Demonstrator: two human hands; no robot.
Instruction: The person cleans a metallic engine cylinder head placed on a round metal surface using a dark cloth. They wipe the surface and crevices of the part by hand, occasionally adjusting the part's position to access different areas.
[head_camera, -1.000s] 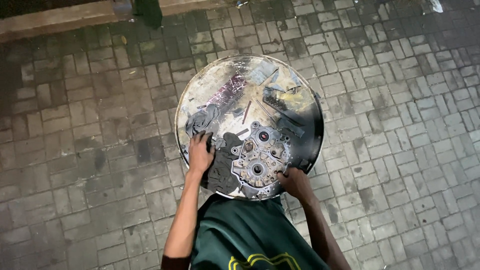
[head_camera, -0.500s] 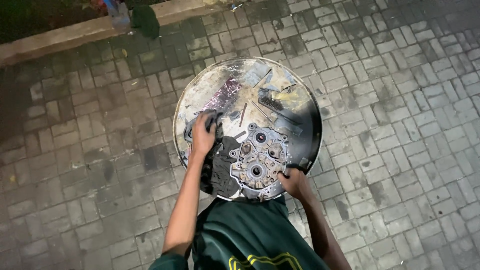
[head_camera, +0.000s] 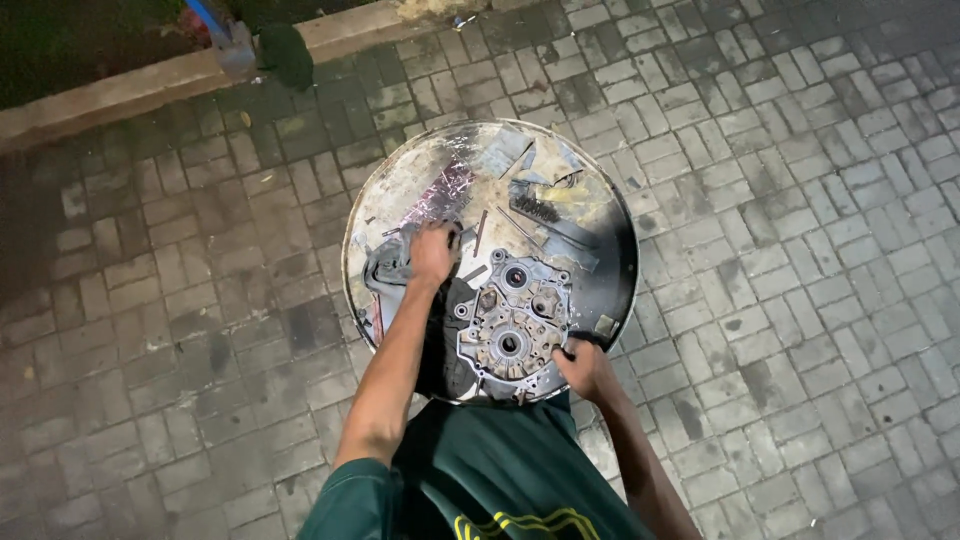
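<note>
Grey paving bricks (head_camera: 780, 200) cover the ground, with a concrete kerb (head_camera: 120, 95) along the far edge. On the bricks lies a round metal tray (head_camera: 420, 165), smeared and dirty. Near its front edge sits a metal engine casing (head_camera: 515, 320), with a dark part (head_camera: 385, 270) at the tray's left edge. Thin tools and a wire brush (head_camera: 535, 208) lie scattered behind the casing. Left hand (head_camera: 433, 250) is curled over something beside the casing, what I cannot tell; right hand (head_camera: 585, 368) grips the casing's near right rim
</note>
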